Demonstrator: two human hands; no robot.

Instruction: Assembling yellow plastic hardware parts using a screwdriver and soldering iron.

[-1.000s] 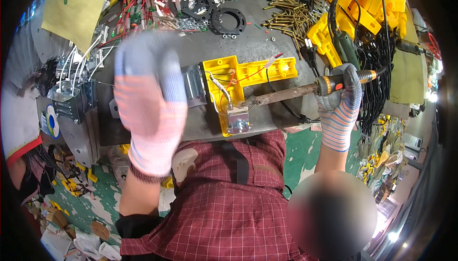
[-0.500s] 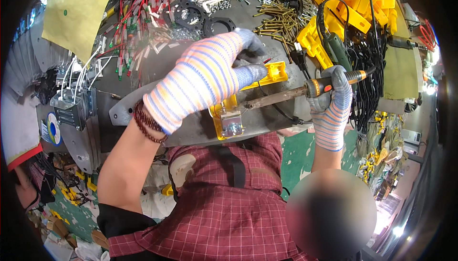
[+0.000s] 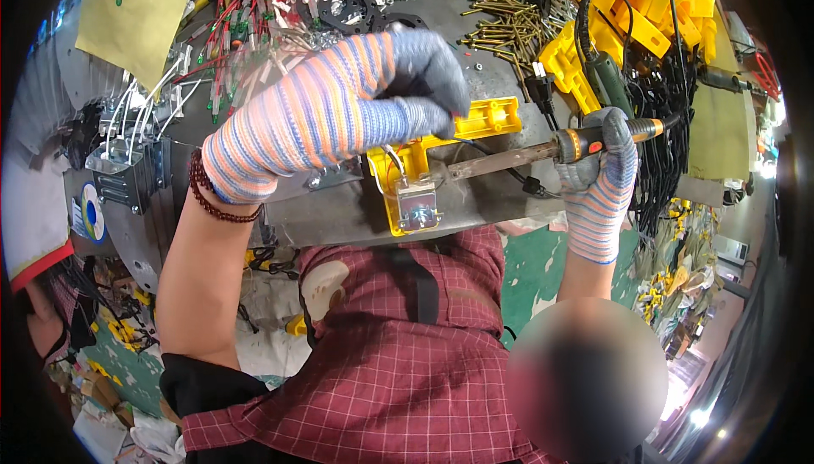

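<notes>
My right hand (image 3: 599,180), in a striped glove with grey fingers, grips a soldering iron (image 3: 509,159) by its black-and-orange handle. The iron's long, darkened shaft points left, its tip close to a small shiny metal plate (image 3: 417,206) in a yellow plastic housing (image 3: 492,118). Over the housing's left part hovers my left hand (image 3: 339,100), gloved alike. Its thumb and fingertips come together in a pinch above the housing; a speck of red shows there, but what they hold is hidden. A short white wire (image 3: 392,157) stands in the housing next to the plate.
Red-wired indicator lights (image 3: 225,49), brass-coloured screws (image 3: 500,27) and yellow housings (image 3: 644,15) lie along the far side. Black cables (image 3: 657,167) bunch at right, beside a green tool (image 3: 606,78). A metal device with white wires (image 3: 131,167) and a solder spool (image 3: 91,211) are left.
My left hand has drawn left and turned, its fingers curling closer together, uncovering more of the housing. The housing and the soldering iron in my right hand have shifted slightly right in view.
</notes>
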